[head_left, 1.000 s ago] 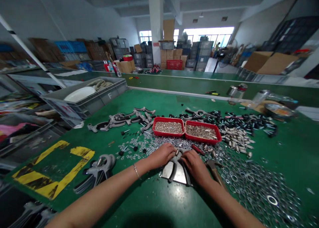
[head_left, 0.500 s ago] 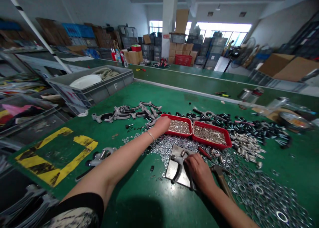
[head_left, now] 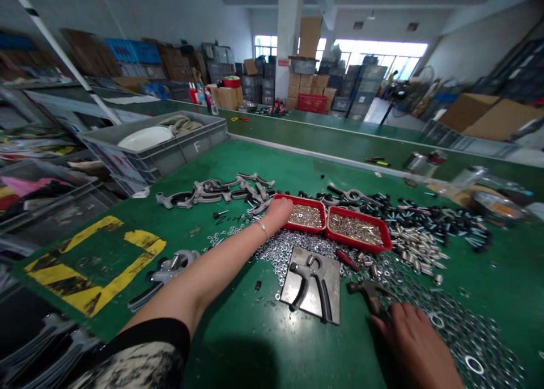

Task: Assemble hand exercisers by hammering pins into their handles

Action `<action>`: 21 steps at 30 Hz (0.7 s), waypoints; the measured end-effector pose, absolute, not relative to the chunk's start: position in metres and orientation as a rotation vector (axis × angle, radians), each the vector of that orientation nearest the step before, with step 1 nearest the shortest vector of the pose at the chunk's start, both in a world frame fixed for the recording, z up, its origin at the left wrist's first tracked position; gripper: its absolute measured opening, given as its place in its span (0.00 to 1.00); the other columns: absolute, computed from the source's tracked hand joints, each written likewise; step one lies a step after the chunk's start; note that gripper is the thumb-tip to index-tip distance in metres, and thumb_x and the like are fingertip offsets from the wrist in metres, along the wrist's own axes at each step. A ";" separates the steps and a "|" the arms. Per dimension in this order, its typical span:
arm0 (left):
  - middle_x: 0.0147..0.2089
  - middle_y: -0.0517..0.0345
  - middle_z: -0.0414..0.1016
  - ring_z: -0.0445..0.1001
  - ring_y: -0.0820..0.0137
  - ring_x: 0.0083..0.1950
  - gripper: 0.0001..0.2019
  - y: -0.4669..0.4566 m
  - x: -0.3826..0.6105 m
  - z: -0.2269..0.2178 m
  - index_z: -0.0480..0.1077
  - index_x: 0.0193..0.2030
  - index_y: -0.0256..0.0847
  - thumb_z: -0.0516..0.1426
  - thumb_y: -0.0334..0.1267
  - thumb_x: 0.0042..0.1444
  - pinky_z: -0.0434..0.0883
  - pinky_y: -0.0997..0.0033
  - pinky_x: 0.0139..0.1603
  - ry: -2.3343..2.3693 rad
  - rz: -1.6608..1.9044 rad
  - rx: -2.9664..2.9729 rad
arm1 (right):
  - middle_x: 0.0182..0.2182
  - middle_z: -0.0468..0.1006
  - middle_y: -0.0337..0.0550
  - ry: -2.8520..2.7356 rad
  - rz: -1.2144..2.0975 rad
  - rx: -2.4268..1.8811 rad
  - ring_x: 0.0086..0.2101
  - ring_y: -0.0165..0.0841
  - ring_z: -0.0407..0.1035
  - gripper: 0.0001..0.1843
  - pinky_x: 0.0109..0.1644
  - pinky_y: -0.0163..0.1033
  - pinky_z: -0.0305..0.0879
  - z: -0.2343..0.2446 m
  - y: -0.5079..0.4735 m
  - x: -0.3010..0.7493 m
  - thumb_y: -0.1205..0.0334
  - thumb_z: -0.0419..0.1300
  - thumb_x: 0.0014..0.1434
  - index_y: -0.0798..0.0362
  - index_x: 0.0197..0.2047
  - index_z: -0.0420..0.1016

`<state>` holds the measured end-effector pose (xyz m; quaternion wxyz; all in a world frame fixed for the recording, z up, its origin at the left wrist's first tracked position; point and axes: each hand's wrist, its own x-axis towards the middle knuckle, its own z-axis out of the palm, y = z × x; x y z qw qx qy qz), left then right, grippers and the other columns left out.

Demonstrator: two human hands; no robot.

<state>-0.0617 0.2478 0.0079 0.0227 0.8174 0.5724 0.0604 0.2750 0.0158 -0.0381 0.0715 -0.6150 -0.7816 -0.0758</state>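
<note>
So the main piece here is a grey cast hand-grip frame (head_left: 317, 270) lying flat on a steel plate (head_left: 334, 281), and the plate sits on a green-topped work surface (head_left: 272, 162), right in the thick of the loose hardware. Nobody's touching it at the moment.

The left hand (head_left: 280, 210) is up past it, fingers curled over at the near corner of a red plastic tray (head_left: 312, 201). The fingers dip toward the small silver bits inside, but I can't tell if it's actually pinching anything. There's a thin bracelet (head_left: 262, 228) on that wrist, and a black-and-patterned sleeve (head_left: 136, 355) at the bottom of the shot.

The right hand (head_left: 410, 343) is down low at the right, fingers loose and open, holding nothing, just beside a small hammer (head_left: 369, 295) lying on a spread of flat washers (head_left: 442, 326).

A second red tray (head_left: 361, 243) butts right up against the first, and a red-handled tool (head_left: 346, 259) lies just in front of it. Past that there's a heap of steel sleeves (head_left: 414, 247) and a scatter of black bolts (head_left: 425, 219). To the left are a tangle of more grey grip parts (head_left: 221, 190) and one more grip (head_left: 170, 270) by a yellow tape marking (head_left: 144, 244). A grey crate (head_left: 195, 145) stands at the far left edge.
</note>
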 end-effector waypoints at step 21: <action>0.28 0.59 0.75 0.73 0.69 0.32 0.08 0.100 -0.085 0.004 0.71 0.32 0.38 0.53 0.36 0.57 0.64 0.73 0.34 1.388 0.651 1.811 | 0.30 0.77 0.46 -2.247 0.946 -1.770 0.31 0.39 0.73 0.21 0.37 0.41 0.65 0.017 0.057 0.178 0.46 0.39 0.68 0.49 0.39 0.66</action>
